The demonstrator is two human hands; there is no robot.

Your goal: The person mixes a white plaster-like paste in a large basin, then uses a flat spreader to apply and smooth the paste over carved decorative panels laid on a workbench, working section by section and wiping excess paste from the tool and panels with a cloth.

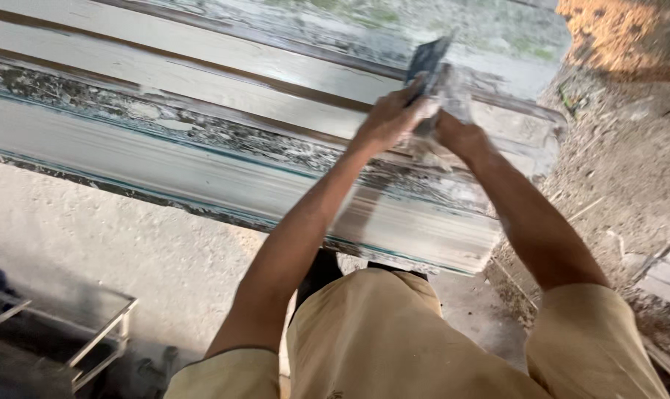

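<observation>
Both hands, left hand point(388, 118) and right hand point(457, 133), are gripping a dark scraper point(427, 60) (blade tilted) against the white painted board point(202, 74), upper centre of frame.

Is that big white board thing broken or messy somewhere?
Yes, it looks worn. The long white moulded panel has flaking, patchy paint along its ridges, with dark bare streaks showing through. The left hand holds a flat dark scraper blade against it, and the right hand is beside it. No break shows.
</observation>
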